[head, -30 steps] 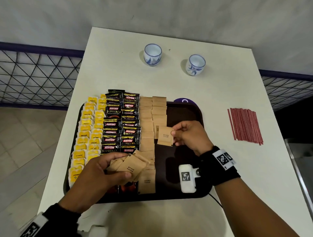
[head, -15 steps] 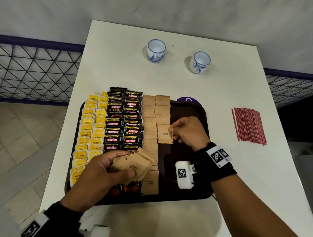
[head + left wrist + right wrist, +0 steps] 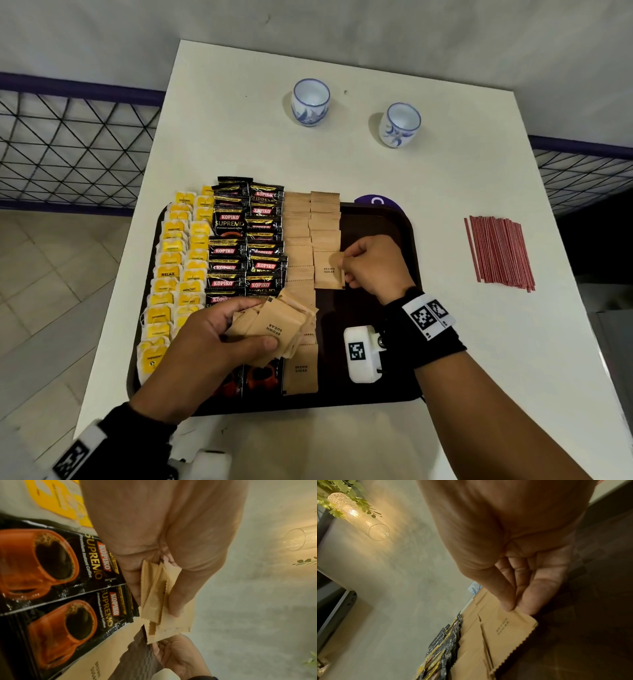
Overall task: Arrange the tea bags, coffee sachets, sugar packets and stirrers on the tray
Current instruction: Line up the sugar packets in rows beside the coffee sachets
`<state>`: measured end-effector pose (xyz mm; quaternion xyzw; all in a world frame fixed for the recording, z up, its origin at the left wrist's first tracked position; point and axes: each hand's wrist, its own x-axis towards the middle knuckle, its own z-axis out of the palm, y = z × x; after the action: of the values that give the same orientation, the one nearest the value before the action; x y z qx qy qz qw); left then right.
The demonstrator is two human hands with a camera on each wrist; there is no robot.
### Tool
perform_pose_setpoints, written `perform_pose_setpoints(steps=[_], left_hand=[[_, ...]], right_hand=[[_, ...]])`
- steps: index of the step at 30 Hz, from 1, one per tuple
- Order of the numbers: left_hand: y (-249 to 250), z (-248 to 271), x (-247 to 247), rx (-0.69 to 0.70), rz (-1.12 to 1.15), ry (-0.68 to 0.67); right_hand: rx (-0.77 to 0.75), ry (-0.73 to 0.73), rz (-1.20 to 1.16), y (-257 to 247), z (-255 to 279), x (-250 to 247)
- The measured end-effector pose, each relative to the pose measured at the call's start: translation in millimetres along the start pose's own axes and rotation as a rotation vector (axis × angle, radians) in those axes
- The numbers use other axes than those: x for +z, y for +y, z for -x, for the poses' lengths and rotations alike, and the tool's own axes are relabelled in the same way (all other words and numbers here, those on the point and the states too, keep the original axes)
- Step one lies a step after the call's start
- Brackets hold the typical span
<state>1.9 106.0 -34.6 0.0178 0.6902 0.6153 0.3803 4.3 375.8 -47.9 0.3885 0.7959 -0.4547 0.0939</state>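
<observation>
A dark brown tray (image 3: 373,397) holds columns of yellow tea bags (image 3: 171,260), black coffee sachets (image 3: 246,240) and brown sugar packets (image 3: 297,233). My left hand (image 3: 219,339) grips a fanned stack of sugar packets (image 3: 274,325) over the tray's near left; the stack (image 3: 154,597) sits between thumb and fingers in the left wrist view. My right hand (image 3: 370,267) pinches one sugar packet (image 3: 329,270) by its right edge, low at the end of the second sugar column; thumb and finger press the packet (image 3: 506,626) in the right wrist view. Red stirrers (image 3: 498,251) lie on the table right of the tray.
Two blue-and-white cups (image 3: 310,101) (image 3: 399,124) stand at the far side of the white table (image 3: 479,359). A purple disc (image 3: 373,199) peeks out behind the tray. A wire fence (image 3: 68,147) runs beyond the table's left edge. The tray's right half is bare.
My right hand has carried the single sugar packet forward and down onto the end of the second sugar column. My left hand has stayed put with its stack.
</observation>
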Motion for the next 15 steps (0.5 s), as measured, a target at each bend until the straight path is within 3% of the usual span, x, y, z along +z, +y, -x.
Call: perform_pose_setpoints(steps=[15], left_hand=[[3.5, -3.3, 4.3, 0.023, 0.098, 0.001]], right_hand=[[-0.009, 0.025, 0.074, -5.2, 6.8, 2.6]])
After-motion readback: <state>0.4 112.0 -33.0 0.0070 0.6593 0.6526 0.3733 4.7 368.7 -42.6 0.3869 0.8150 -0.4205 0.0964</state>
